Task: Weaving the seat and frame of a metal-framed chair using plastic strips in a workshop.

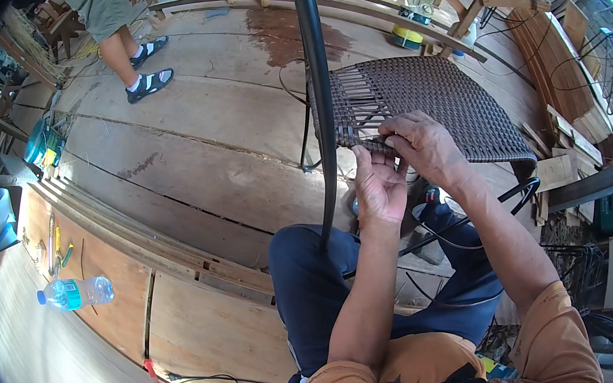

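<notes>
A chair with a dark brown woven wicker seat (434, 101) stands tilted in front of me, and its black metal frame (317, 74) rises past my left knee. Near its left end the weave is open, with parallel strands (360, 99) showing gaps between them. My left hand (382, 188) is palm up at the seat's near edge, thumb and fingers closed around the edge of the weave. From above, my right hand (429, 148) presses bent fingers and thumb together at the same spot. What lies between those fingertips is hidden.
A water bottle (76, 293) lies on the wooden surface to my left, near pliers and a yellow-handled tool (58, 243). A black cable (230, 377) runs beside me. Long wooden strips (150, 239) border the floor. Another person's legs (120, 57) stand at far left. Stacked planks (558, 73) lie right.
</notes>
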`<move>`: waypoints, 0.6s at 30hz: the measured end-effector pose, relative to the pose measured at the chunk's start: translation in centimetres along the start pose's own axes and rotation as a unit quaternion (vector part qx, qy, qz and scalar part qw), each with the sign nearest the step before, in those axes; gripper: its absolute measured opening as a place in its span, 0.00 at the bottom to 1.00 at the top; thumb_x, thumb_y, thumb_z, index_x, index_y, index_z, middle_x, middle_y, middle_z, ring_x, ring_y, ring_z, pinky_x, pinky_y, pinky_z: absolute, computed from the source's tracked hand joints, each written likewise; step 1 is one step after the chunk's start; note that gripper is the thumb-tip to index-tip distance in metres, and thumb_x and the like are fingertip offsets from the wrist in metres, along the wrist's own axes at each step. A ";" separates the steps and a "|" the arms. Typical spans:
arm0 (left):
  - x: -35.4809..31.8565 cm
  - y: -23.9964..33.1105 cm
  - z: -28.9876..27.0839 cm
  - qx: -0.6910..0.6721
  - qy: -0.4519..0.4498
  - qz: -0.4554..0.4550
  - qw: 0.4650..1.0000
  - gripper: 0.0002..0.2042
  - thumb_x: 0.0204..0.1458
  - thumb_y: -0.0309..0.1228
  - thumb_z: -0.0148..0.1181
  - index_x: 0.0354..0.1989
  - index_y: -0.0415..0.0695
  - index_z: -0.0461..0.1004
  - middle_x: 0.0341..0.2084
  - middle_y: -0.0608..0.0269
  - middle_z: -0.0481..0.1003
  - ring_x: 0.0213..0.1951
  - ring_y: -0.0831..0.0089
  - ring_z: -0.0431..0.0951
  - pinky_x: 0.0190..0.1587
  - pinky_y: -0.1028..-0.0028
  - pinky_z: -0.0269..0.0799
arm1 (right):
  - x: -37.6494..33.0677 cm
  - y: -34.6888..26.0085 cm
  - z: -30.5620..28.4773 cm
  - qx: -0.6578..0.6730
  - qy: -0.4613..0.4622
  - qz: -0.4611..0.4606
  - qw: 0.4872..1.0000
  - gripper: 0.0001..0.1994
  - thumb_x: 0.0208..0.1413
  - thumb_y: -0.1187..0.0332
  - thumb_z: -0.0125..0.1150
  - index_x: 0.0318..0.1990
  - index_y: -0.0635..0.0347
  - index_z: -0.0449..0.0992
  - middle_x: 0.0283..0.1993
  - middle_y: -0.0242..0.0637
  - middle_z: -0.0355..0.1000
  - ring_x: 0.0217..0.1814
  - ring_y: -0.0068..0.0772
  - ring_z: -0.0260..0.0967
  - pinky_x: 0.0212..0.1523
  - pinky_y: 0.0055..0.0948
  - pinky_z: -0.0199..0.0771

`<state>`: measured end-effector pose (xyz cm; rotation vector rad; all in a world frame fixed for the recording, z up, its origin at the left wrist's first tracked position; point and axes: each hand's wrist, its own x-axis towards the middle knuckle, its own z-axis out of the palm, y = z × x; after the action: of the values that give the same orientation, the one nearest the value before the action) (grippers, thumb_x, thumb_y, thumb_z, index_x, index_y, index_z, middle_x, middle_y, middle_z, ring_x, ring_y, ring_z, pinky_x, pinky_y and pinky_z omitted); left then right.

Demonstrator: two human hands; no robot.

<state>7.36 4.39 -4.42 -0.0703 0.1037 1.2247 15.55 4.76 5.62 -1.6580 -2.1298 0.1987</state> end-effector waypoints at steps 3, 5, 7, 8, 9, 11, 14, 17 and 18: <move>-0.2 -0.1 0.0 -0.030 -0.015 -0.013 0.999 0.22 0.54 0.48 0.48 0.50 0.46 0.64 0.46 0.65 0.68 0.49 0.72 0.65 0.54 0.68 0.59 | 0.0 0.2 0.2 -0.016 -0.011 -0.008 1.000 0.08 0.48 0.71 0.54 0.37 0.60 0.74 0.36 0.40 0.71 0.42 0.43 0.65 0.46 0.34 0.65; -0.1 -0.1 -0.3 -0.033 -0.021 -0.013 0.999 0.22 0.54 0.48 0.48 0.51 0.46 0.64 0.46 0.66 0.68 0.49 0.72 0.65 0.54 0.67 0.58 | 0.0 0.1 0.4 -0.022 -0.002 -0.023 0.999 0.08 0.48 0.71 0.54 0.36 0.61 0.73 0.35 0.40 0.70 0.42 0.43 0.65 0.46 0.34 0.64; 0.0 0.0 -0.8 -0.033 -0.028 -0.013 0.999 0.22 0.53 0.48 0.49 0.49 0.45 0.65 0.45 0.65 0.69 0.48 0.73 0.66 0.54 0.66 0.59 | 0.1 0.1 0.8 -0.027 0.006 -0.040 0.999 0.07 0.48 0.70 0.54 0.35 0.61 0.73 0.34 0.40 0.70 0.41 0.44 0.64 0.46 0.35 0.64; -0.1 0.1 -0.6 -0.036 -0.027 -0.013 0.999 0.22 0.53 0.48 0.49 0.49 0.45 0.65 0.45 0.65 0.69 0.48 0.73 0.66 0.54 0.66 0.59 | 0.2 0.0 1.0 -0.070 0.017 -0.062 0.995 0.07 0.48 0.70 0.54 0.32 0.62 0.73 0.32 0.40 0.69 0.40 0.44 0.64 0.46 0.34 0.64; -0.1 0.2 -0.4 -0.009 -0.005 -0.003 1.000 0.21 0.53 0.48 0.50 0.47 0.44 0.65 0.43 0.64 0.70 0.46 0.73 0.68 0.51 0.67 0.62 | 0.3 0.0 1.1 -0.113 0.027 -0.086 0.990 0.06 0.47 0.70 0.54 0.30 0.63 0.73 0.31 0.41 0.69 0.40 0.44 0.64 0.45 0.34 0.64; -0.2 0.4 -0.2 0.013 0.018 0.009 1.000 0.20 0.53 0.47 0.51 0.45 0.44 0.66 0.41 0.64 0.71 0.43 0.74 0.70 0.49 0.68 0.65 | 1.2 0.3 0.8 -0.061 -0.004 -0.069 0.996 0.06 0.47 0.71 0.54 0.28 0.64 0.72 0.30 0.41 0.68 0.38 0.45 0.64 0.45 0.34 0.63; -0.5 0.5 0.1 0.158 0.111 0.037 0.980 0.17 0.51 0.46 0.55 0.37 0.44 0.67 0.28 0.67 0.72 0.30 0.78 0.72 0.29 0.78 0.70 | 2.9 -0.9 -0.7 0.067 -0.130 0.024 0.989 0.10 0.50 0.69 0.53 0.23 0.67 0.69 0.25 0.39 0.66 0.30 0.35 0.65 0.36 0.29 0.65; -0.9 1.6 0.5 0.173 0.136 0.029 0.975 0.15 0.50 0.44 0.57 0.31 0.44 0.69 0.25 0.68 0.71 0.27 0.80 0.70 0.28 0.80 0.68 | 4.8 -3.3 -3.8 0.103 -0.256 0.067 0.959 0.14 0.53 0.64 0.53 0.24 0.68 0.69 0.20 0.37 0.62 0.23 0.26 0.62 0.27 0.28 0.63; -0.6 1.4 0.4 0.157 0.143 0.056 0.976 0.14 0.51 0.43 0.57 0.31 0.44 0.69 0.24 0.68 0.71 0.28 0.80 0.70 0.29 0.80 0.68 | 5.3 -3.7 -4.9 0.086 -0.287 0.059 0.952 0.14 0.53 0.63 0.52 0.25 0.69 0.69 0.19 0.40 0.61 0.22 0.30 0.61 0.28 0.31 0.63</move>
<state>5.85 4.30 -3.92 0.0361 0.5579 1.2916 13.33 8.04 12.67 -1.7724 -2.3158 0.9819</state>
